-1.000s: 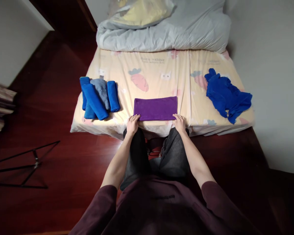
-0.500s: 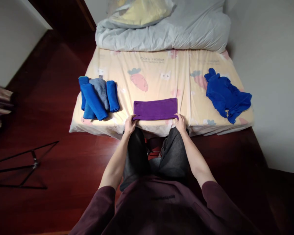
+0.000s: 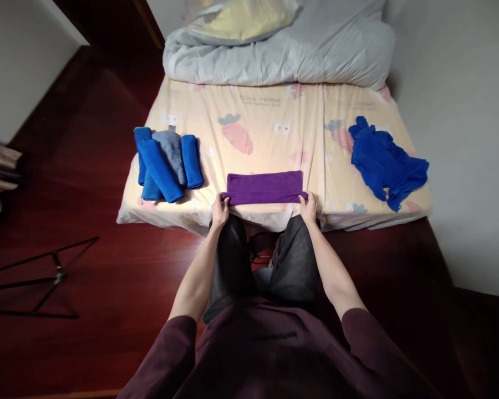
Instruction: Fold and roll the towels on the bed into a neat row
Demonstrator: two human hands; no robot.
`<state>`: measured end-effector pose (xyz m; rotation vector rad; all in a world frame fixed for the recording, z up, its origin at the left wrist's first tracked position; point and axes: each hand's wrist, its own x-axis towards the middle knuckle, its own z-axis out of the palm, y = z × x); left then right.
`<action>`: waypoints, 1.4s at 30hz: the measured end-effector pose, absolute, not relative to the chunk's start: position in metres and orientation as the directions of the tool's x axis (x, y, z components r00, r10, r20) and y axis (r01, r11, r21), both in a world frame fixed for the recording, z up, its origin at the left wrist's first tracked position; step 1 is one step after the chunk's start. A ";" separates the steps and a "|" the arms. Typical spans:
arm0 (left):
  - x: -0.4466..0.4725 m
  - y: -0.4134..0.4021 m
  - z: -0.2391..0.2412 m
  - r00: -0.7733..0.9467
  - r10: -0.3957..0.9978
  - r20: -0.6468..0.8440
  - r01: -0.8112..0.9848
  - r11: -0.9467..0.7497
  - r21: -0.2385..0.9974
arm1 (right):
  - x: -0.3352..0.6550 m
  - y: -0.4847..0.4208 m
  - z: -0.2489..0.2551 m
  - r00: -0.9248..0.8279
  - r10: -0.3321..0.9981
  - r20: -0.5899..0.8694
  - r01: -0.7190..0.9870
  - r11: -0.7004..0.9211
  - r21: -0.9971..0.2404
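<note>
A purple towel (image 3: 266, 182) lies lengthwise across the front of the bed, its near long edge turned over into a thicker band. My left hand (image 3: 220, 210) grips the left end of that band, fingers closed on the cloth. At the opposite end, my right hand (image 3: 308, 208) pinches the band's right corner. Both hands rest by the mattress's front edge, just above my knees. The undersides of the towel and some fingertips are hidden.
Rolled blue towels (image 3: 161, 170) and a grey-blue one (image 3: 170, 152) lie left on the bed (image 3: 208, 149). A crumpled blue cloth (image 3: 388, 160) is at right. A rolled grey quilt (image 3: 274, 61) lies behind. Black stand legs (image 3: 37, 282) are on the floor at left.
The turned-over near band of the purple towel has become wider, and the flat part behind it narrower. Both hands keep hold of the ends and have shifted only slightly.
</note>
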<state>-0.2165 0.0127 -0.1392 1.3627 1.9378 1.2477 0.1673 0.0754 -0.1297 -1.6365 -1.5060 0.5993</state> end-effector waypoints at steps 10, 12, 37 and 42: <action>-0.219 0.016 -0.142 -0.461 0.879 0.122 0.503 0.145 0.852 | 0.168 0.082 -0.141 0.204 0.963 0.177 0.623 0.012 -0.782; -0.218 0.017 -0.141 -0.473 0.872 0.125 0.501 0.150 0.852 | 0.169 0.083 -0.144 0.204 0.958 0.203 0.641 0.026 -0.767; -0.198 0.002 -0.114 0.126 0.968 0.219 0.750 -0.237 0.617 | 0.166 0.053 -0.109 -0.435 0.848 0.304 0.702 0.530 -0.475; -0.196 0.016 -0.123 0.116 0.971 0.211 0.778 -0.221 0.588 | 0.158 0.068 -0.118 -0.406 0.876 0.262 0.741 0.483 -0.467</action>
